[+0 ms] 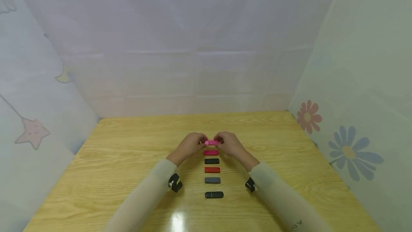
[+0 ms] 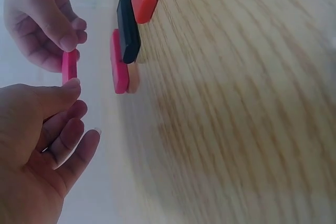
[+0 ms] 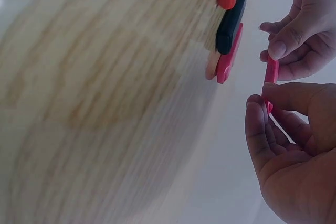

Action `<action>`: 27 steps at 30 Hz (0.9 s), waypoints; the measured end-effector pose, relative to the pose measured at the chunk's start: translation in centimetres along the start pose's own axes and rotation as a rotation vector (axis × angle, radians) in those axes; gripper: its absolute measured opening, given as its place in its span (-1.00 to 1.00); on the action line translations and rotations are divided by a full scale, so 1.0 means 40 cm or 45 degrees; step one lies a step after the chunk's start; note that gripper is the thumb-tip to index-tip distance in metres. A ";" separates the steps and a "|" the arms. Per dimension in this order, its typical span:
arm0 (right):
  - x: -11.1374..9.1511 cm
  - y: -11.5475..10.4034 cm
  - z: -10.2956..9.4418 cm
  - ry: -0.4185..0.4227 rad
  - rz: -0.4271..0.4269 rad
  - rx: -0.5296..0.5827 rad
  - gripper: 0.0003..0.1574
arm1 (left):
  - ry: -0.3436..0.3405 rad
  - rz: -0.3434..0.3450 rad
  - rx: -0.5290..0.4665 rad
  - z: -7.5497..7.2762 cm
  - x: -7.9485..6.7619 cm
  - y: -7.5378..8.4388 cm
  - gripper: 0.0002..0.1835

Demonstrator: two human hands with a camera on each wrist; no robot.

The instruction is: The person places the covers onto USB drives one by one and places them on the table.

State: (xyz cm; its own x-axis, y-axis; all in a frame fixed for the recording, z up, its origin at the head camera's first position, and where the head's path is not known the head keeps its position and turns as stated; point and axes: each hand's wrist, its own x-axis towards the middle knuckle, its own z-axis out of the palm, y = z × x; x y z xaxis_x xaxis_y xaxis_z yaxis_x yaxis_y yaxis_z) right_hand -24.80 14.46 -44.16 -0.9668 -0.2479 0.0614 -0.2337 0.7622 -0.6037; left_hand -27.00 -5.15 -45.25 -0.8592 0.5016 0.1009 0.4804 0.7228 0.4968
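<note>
Both hands pinch a small bright pink stick (image 1: 211,142), shaped like a USB flash drive, one at each end. My left hand (image 1: 190,144) grips its left end between thumb and fingertips; my right hand (image 1: 230,144) grips the right end. In the left wrist view the pink stick (image 2: 69,66) spans the short gap between the two thumbs. The right wrist view shows the thumb of the right hand (image 3: 299,140) against its near end. Just nearer than the hands lies a darker pink stick (image 1: 211,153), the far end of a column of similar sticks.
Toward me the column continues with a black stick (image 1: 211,161), a red stick (image 1: 212,170), a grey stick (image 1: 212,180) and a longer black stick (image 1: 214,194) with a band across it. They lie on a wooden table (image 1: 128,174). Pale sheets (image 1: 193,46) surround its back and sides.
</note>
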 end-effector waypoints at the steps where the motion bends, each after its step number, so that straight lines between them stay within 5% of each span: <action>1: 0.003 0.001 0.002 -0.005 0.005 -0.002 -0.81 | -0.004 -0.007 0.004 0.002 0.002 -0.001 -0.85; 14: 0.049 0.038 0.028 -0.146 0.097 -0.088 -0.88 | -0.076 -0.083 -0.007 0.033 0.029 -0.022 -0.87; 27: 0.060 0.045 0.033 -0.209 0.107 -0.072 -0.86 | -0.060 -0.113 0.018 0.052 0.029 -0.034 -0.85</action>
State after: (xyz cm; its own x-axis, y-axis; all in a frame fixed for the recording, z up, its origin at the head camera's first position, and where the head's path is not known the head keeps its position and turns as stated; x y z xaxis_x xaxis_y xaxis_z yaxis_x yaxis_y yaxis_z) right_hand -27.40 14.48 -46.14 -0.9544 -0.2729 -0.1207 -0.1629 0.8154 -0.5555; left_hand -28.29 -4.57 -47.62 -0.8895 0.4566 0.0163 0.4052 0.7719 0.4900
